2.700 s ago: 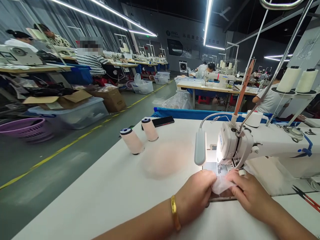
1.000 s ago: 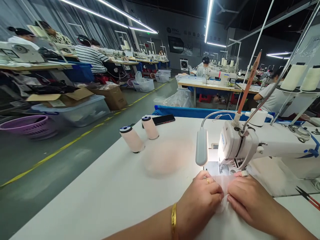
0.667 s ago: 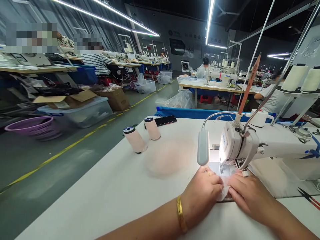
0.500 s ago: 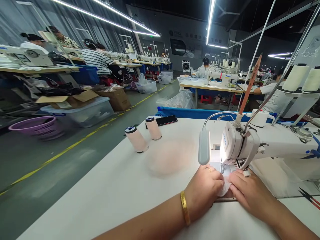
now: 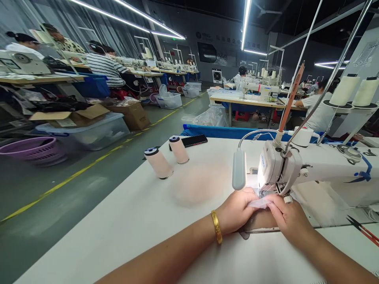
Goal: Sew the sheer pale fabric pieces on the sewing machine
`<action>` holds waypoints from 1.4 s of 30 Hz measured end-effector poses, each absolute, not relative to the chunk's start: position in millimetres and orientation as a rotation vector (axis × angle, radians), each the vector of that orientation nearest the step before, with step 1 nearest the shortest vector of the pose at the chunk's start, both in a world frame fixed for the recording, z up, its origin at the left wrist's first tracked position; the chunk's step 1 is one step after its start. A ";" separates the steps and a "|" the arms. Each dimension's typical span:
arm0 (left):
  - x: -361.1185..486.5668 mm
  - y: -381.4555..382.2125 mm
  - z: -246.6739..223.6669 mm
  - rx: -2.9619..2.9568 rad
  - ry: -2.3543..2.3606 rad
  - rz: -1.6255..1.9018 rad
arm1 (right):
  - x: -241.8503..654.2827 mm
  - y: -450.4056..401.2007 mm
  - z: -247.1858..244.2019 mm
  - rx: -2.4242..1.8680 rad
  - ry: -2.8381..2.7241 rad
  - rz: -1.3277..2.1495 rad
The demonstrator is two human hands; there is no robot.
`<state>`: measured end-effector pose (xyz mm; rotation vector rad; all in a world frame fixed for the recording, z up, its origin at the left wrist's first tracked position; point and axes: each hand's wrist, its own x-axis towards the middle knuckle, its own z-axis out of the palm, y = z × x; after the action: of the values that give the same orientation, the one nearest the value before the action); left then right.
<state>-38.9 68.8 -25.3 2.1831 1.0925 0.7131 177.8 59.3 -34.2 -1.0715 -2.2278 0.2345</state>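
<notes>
A thin, whitish piece of sheer fabric [image 5: 259,202] lies under the needle area of the white sewing machine [image 5: 271,163]. My left hand [image 5: 238,209], with a gold bracelet at the wrist, grips the fabric's left side. On its right side, my right hand [image 5: 288,217] pinches it between thumb and fingers, just in front of the presser foot. The machine's lamp [image 5: 239,169] lights the spot from the left. Part of the fabric is hidden by my fingers and the machine head.
Two pale pink thread cones [image 5: 159,163] and a black phone [image 5: 194,141] are at the table's far left. Red-handled snips [image 5: 363,230] lie at the right. Cream thread cones [image 5: 343,90] stand behind the machine. Co-workers sit at other tables; one wears a striped shirt [image 5: 105,70].
Both hands have moved up slightly toward the needle, and the fabric between them now stretches more sideways. The left hand has turned flatter. The whole view has shifted a little.
</notes>
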 end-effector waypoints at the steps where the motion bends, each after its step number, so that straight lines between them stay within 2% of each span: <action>1: -39.2 68.3 -26.1 2.205 1.093 0.731 | 178.4 58.7 -33.6 -1.077 -2.234 0.240; 7: -38.5 68.1 -33.3 2.342 1.124 0.895 | 179.3 58.0 -35.9 -1.031 -2.206 0.121; 19: -35.5 67.7 -34.5 2.394 1.144 0.891 | 180.7 59.7 -38.6 -0.979 -2.252 0.009; 25: -39.8 49.2 -32.3 2.605 0.946 0.923 | 190.5 52.7 -26.5 -0.778 -2.627 0.132; 29: -42.3 33.3 -28.4 2.737 0.918 0.855 | 194.1 42.7 -12.5 -0.824 -2.784 0.190; 42: -42.4 41.7 -37.4 2.794 0.962 0.866 | 195.0 49.1 -19.1 -0.939 -2.804 0.124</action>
<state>-42.4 41.7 -37.4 2.7938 0.9623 0.8660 195.0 49.1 -19.1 -0.9388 -2.8036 0.1241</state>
